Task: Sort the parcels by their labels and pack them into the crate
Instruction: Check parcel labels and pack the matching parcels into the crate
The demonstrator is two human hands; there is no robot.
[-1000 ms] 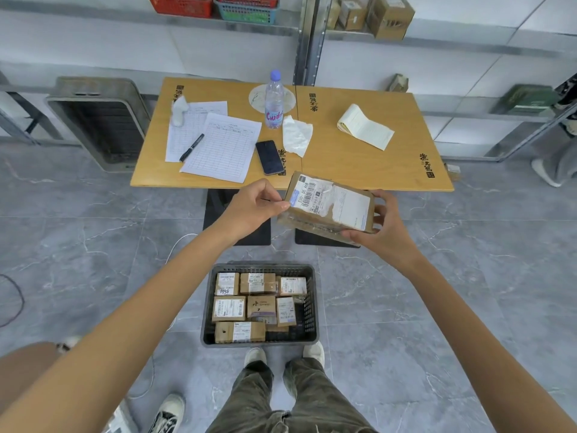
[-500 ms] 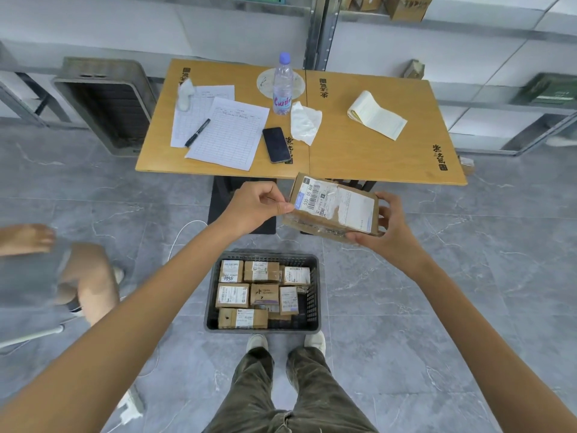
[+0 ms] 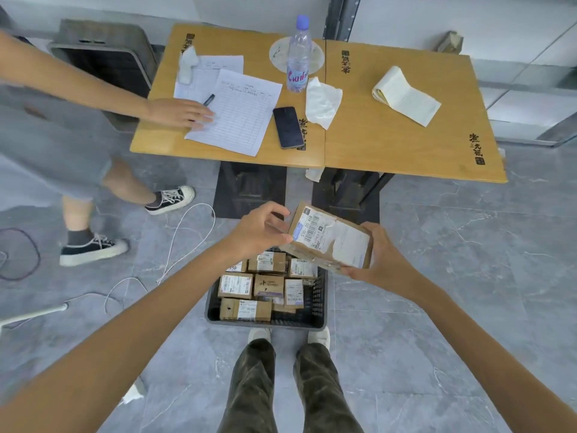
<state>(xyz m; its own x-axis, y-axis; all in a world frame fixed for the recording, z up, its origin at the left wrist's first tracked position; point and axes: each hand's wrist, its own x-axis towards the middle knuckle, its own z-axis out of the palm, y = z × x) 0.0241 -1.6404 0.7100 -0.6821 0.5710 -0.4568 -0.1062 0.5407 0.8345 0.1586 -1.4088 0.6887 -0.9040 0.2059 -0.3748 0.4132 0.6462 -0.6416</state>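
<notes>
Left hand point(image 3: 259, 233) and right hand point(image 3: 384, 261) grip the parcel's point(image 3: 331, 239) ends above the crate point(image 3: 321, 300); keep it level, label up, lowering into the crate's barer right side.

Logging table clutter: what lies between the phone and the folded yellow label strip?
A crumpled white tissue beside the phone, then bare tabletop to the label strip; head view.

Label on held parcel point(image 3: 331, 242) reads roughly "330-05 A98", bottle point(image 3: 298, 54) shows pink "Cui…", table point(image 3: 390, 145) has black Chinese characters, other parcel labels too small.
</notes>
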